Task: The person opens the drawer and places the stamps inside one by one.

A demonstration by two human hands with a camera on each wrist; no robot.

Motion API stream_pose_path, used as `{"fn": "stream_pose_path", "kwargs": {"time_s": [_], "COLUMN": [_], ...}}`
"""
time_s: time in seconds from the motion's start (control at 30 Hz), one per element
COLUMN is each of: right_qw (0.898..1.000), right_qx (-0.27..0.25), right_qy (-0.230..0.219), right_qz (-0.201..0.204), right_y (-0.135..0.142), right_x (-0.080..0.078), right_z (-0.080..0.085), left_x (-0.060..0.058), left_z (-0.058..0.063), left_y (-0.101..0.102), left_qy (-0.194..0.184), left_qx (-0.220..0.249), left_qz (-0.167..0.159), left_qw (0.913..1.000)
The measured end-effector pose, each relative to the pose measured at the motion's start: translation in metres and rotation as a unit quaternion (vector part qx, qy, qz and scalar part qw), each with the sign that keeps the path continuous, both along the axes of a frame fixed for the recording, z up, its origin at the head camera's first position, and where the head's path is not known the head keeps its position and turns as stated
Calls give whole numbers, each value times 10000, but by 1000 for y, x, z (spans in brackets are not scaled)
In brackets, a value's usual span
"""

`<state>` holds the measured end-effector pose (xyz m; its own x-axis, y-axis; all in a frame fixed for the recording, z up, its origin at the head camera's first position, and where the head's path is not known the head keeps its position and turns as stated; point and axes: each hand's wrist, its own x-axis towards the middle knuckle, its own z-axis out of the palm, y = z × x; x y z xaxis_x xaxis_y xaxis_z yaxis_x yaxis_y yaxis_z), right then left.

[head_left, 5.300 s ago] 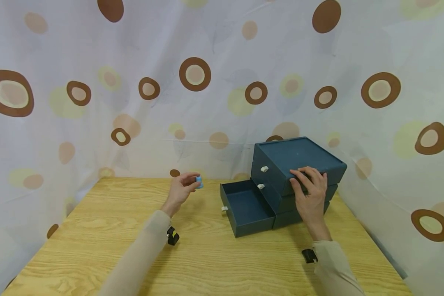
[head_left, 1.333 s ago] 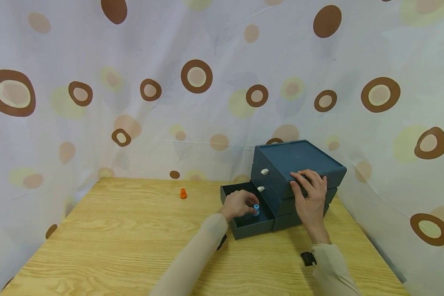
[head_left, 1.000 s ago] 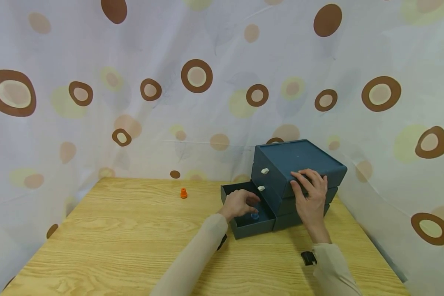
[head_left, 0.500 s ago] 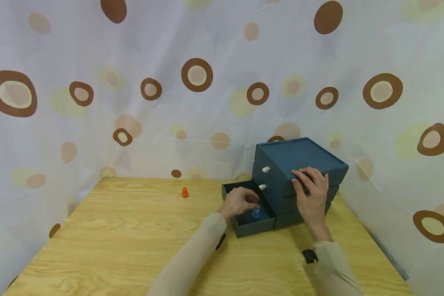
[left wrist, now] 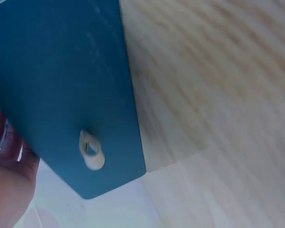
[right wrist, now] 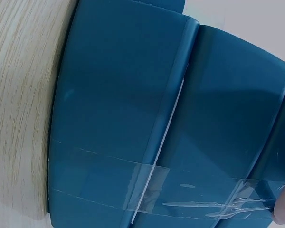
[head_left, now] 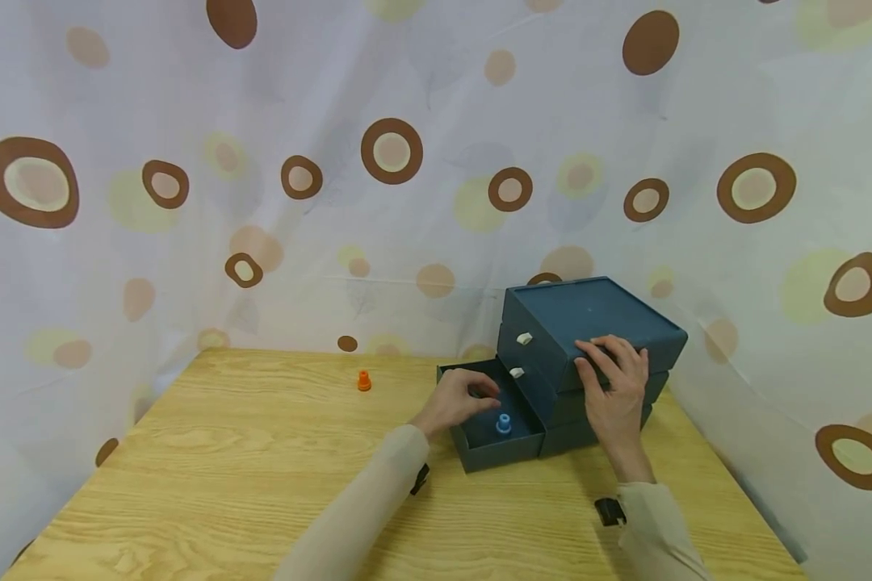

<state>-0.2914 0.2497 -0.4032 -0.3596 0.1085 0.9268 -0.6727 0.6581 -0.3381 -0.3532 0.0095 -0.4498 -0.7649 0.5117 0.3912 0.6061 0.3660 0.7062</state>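
A small blue stepped piece, with a hole in its top, stands upright in the pulled-out bottom drawer of a dark blue drawer unit. Just left of the piece, my left hand hovers over the drawer, its fingers loosely curled around nothing. My right hand rests on the unit's upper edge, fingertips on top and thumb against the side. In the left wrist view, the drawer's front with its pale pull tab hides part of the left hand.
A similar orange piece stands on the wooden table left of the drawer. The two upper drawers are closed, each with a white tab. Clear tape runs across the unit's side. A patterned curtain hangs behind the table.
My left hand carried the blue piece rightward into the drawer, let go of it and drew back a little left. The orange piece came into view. My right hand stayed on the unit.
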Motion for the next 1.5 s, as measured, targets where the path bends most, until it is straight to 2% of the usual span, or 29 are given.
{"fn": "stream_pose_path", "kwargs": {"time_s": [0.13, 0.37, 0.57, 0.73, 1.0, 1.27, 1.5], "right_qw": [10000, 9999, 9999, 10000, 10000, 9999, 9999], "right_qx": [-15, -65, -57, -66, -35, -71, -98], "right_qy": [-25, -25, -23, -16, 7, -28, -58], "right_qz": [3, 72, 84, 62, 88, 84, 91], "right_y": [0, 0, 0, 0, 0, 0, -1], "right_x": [1, 1, 1, 1, 0, 0, 2], "right_z": [0, -1, 1, 1, 1, 1, 2], "left_x": [2, 0, 2, 1, -2, -3, -5], "left_z": [4, 7, 8, 9, 9, 11, 9], "left_y": [-8, -23, -37, -48, -63, -76, -89], "left_qy": [-366, -542, -883, -879, -857, -1057, -1171], "left_qx": [185, 453, 664, 898, 854, 924, 1109], "left_qz": [0, -2, 148, 138, 264, 319, 219], "left_qw": [9992, 9975, 9938, 9920, 9923, 9896, 9867]}}
